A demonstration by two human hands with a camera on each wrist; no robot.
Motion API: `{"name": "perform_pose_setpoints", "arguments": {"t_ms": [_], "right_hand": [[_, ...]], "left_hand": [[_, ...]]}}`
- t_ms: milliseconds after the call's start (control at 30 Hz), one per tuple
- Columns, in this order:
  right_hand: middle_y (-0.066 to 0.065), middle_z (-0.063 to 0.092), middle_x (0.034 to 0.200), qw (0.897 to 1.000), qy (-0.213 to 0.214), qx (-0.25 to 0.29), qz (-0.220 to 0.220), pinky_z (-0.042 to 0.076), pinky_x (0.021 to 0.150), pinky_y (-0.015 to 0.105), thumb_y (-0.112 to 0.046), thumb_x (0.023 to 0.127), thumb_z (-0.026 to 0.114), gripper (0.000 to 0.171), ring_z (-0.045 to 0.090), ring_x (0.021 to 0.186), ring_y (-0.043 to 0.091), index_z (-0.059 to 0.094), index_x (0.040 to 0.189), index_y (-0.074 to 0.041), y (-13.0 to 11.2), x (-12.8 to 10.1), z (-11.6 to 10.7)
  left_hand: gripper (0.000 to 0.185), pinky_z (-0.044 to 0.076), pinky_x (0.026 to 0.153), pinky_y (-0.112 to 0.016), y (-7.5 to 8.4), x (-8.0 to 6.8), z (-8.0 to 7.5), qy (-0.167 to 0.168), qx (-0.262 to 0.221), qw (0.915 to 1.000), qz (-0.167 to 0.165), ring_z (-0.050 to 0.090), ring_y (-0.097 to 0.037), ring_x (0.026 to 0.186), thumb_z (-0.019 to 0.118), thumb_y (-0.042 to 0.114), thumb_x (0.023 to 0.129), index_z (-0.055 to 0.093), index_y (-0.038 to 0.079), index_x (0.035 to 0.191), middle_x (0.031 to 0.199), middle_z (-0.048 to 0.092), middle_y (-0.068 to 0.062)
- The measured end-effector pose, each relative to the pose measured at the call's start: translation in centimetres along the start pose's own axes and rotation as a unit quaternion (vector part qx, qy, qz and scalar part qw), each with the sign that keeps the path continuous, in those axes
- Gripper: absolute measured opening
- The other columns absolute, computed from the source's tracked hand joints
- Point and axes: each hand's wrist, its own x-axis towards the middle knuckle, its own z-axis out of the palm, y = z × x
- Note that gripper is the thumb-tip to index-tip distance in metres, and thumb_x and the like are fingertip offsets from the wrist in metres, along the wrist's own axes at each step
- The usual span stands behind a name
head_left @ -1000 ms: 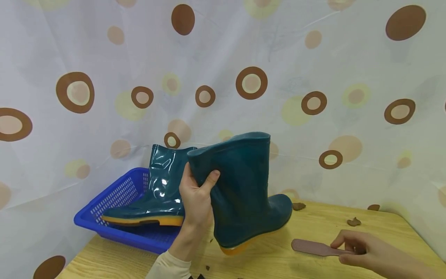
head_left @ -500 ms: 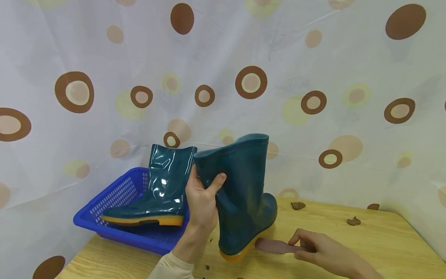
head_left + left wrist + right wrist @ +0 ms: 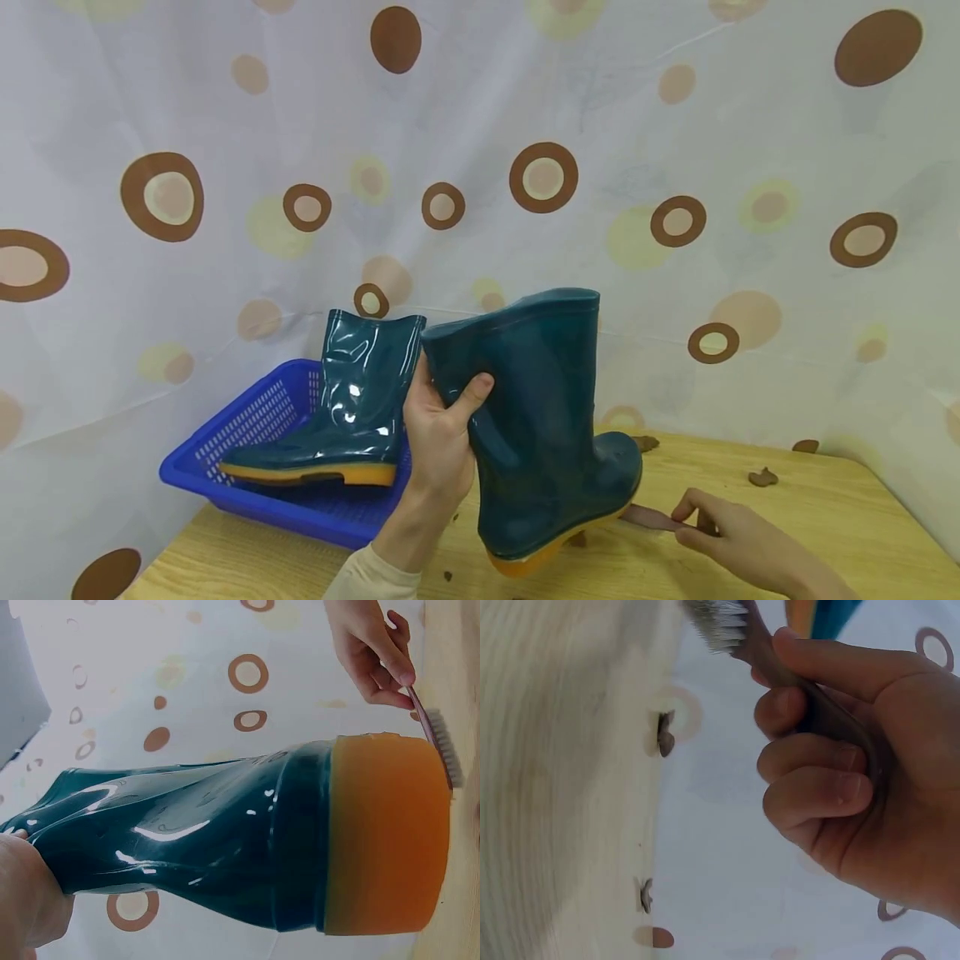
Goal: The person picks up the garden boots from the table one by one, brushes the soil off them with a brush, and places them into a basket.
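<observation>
Here the teal boot point(image 3: 540, 417) is tilted heel-down over the surface point(image 3: 825, 517), apparently to expose its orange sole point(image 3: 386, 832). The left hand point(image 3: 438, 433) grips the shaft near the rim, thumb across the front. The right hand point(image 3: 738, 542) curls round the brush point(image 3: 780, 667), bristles at the sole. A second boot point(image 3: 345, 400) stands in the blue basket point(image 3: 247, 425); dirt clumps point(image 3: 762, 477) lie nearby.
</observation>
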Motion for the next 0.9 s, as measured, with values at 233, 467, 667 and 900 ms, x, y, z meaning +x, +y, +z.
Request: {"name": "perform_pose_setpoints", "arguments": {"t_ms": [233,467,667,900], "right_hand": [[0.0,0.054,0.075,0.998,0.054,-0.033,-0.007,0.039,0.054,0.024,-0.023,0.104,0.052,0.024,0.048,0.061,0.003,0.056,0.117,-0.003,0.3,-1.6,-1.3],[-0.005,0.052,0.078,0.99,0.122,-0.055,-0.041,0.041,0.058,0.022,-0.022,0.105,0.051,0.023,0.05,0.065,0.001,0.057,0.119,-0.006,-0.8,-2.0,-1.6],[-0.006,0.05,0.078,0.985,0.152,-0.044,-0.07,0.039,0.057,0.023,-0.02,0.104,0.053,0.019,0.055,0.067,0.002,0.058,0.119,-0.01,-2.2,-2.1,-1.6],[-0.004,0.062,0.094,0.977,0.195,0.002,-0.089,0.044,0.06,0.025,-0.016,0.104,0.053,0.021,0.064,0.08,0.007,0.058,0.124,-0.016,-5.2,-2.6,-1.2]], "left_hand": [[0.044,0.051,0.103,-0.041,-0.4,-0.4,0.2,-0.013,0.029,0.9995,0.006,0.061,-0.022,0.119,0.065,-0.002,0.092,0.049,0.009,0.131,0.123,0.062,-0.006],[0.042,0.051,0.103,-0.039,-0.7,-0.6,0.1,-0.003,0.083,0.9956,0.044,0.059,-0.024,0.122,0.065,0.003,0.094,0.049,0.007,0.132,0.125,0.06,-0.008],[0.044,0.055,0.098,-0.036,-0.8,-1.2,0.5,0.016,0.093,0.9949,0.035,0.061,-0.023,0.12,0.068,0.006,0.092,0.049,0.006,0.132,0.126,0.061,-0.01],[0.044,0.057,0.093,-0.039,-1.2,-2.0,1.4,0.019,0.06,0.998,-0.008,0.064,-0.025,0.118,0.069,0.009,0.093,0.048,0.007,0.131,0.127,0.062,-0.012]]}}
